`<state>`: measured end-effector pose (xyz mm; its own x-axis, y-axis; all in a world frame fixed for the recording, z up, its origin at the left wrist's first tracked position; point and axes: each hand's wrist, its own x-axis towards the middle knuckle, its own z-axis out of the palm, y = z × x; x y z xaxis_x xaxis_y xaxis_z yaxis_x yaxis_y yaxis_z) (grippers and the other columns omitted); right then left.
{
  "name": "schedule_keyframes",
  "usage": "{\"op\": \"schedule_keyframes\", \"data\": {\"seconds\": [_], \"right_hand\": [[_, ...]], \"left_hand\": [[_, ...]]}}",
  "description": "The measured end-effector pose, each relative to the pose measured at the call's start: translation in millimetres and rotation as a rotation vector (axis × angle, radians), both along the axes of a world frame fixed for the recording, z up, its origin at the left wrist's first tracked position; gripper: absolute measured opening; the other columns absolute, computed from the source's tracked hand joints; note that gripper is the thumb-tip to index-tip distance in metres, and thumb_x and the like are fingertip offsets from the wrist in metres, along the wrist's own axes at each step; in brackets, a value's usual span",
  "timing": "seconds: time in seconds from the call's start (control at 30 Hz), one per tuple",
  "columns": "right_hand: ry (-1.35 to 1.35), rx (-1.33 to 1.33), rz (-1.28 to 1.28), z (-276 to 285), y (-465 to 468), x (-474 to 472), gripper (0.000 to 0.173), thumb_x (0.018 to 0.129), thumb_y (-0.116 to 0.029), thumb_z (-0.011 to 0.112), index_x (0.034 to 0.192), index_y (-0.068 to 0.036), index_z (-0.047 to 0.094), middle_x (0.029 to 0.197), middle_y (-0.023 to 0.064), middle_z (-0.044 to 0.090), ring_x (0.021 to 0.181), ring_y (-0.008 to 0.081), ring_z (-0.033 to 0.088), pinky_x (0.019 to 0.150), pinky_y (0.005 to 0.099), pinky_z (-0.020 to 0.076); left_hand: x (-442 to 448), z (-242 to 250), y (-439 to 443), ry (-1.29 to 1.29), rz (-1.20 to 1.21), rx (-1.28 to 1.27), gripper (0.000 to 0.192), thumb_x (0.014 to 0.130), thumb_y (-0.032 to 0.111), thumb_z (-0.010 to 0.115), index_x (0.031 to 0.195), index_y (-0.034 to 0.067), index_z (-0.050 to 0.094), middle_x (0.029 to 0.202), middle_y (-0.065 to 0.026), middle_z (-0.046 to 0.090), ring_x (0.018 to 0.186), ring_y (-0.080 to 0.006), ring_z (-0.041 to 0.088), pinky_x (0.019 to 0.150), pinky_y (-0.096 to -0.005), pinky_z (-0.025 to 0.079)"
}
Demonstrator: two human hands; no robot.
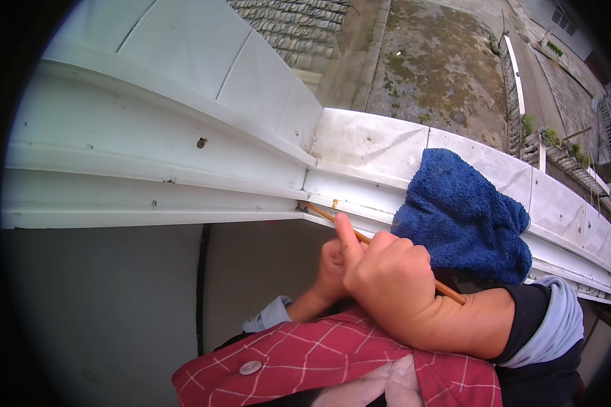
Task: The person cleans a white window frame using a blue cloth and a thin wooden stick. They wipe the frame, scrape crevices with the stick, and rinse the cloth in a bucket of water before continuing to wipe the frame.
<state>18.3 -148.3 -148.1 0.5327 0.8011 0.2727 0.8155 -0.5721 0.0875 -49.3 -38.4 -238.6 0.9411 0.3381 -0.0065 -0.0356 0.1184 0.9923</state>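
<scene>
My right hand (393, 269) is closed around a thin wooden stick (450, 292), perhaps a chopstick, with one finger stretched along it. The stick's tip rests in the inner corner of a white window frame (234, 201), where dark dirt sits in the track. Behind the right wrist, my left hand (331, 267) is curled close to the stick and partly hidden; whether it also grips the stick cannot be told. A crumpled blue terry cloth (463, 219) lies over the sill just beyond my right hand.
White tiles (377, 145) line the outer ledge, with a drop beyond to mossy concrete ground (438, 66) and a tiled roof (290, 25). A rust-brown spot (335, 203) marks the track near the corner. A grey wall surface (107, 295) lies below the frame at left.
</scene>
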Motion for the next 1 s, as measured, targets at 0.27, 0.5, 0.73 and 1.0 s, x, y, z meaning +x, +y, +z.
{"op": "schedule_keyframes", "data": {"seconds": [0.27,0.5,0.73,1.0], "right_hand": [[0.493,-0.478,0.38,63,35,47,0.037,0.075,-0.044,0.066,0.099,-0.017,0.074,0.075,0.0015,0.065,0.066,0.0184,0.065,0.045,0.0324,0.0448],[0.628,-0.469,0.478,85,44,112,0.012,0.071,-0.01,0.067,0.081,-0.005,0.072,0.077,0.0128,0.07,0.075,0.0315,0.07,0.063,0.042,0.0564],[0.708,-0.399,0.411,71,10,96,0.019,0.075,-0.014,0.064,0.091,-0.007,0.07,0.068,0.0104,0.067,0.064,0.0265,0.069,0.053,0.036,0.0531],[0.196,-0.074,0.019,17,0,10,0.045,0.083,-0.017,0.055,0.127,-0.018,0.064,0.059,0.0012,0.046,0.047,0.0142,0.049,0.038,0.0279,0.0359]], "left_hand": [[-3,-10,-4,0.05,0.055,0.12,0.011,0.087,0.006,0.068,0.09,-0.004,0.065,0.082,-0.0025,0.069,0.076,-0.0055,0.059,0.062,-0.0246,0.046],[-3,7,-8,0.154,0.026,0.067,0.018,0.096,0.01,0.06,0.084,-0.003,0.064,0.074,0.0047,0.058,0.071,-0.003,0.046,0.059,-0.022,0.039],[1,16,-7,0.056,0.033,0.406,0.016,0.094,0.012,0.063,0.089,-0.003,0.066,0.081,0.0005,0.065,0.075,-0.004,0.054,0.064,-0.0216,0.045],[0,12,4,0.034,-0.062,-0.123,0.01,0.087,0.007,0.067,0.093,-0.002,0.068,0.086,-0.0036,0.07,0.079,-0.0083,0.062,0.068,-0.0241,0.049]]}}
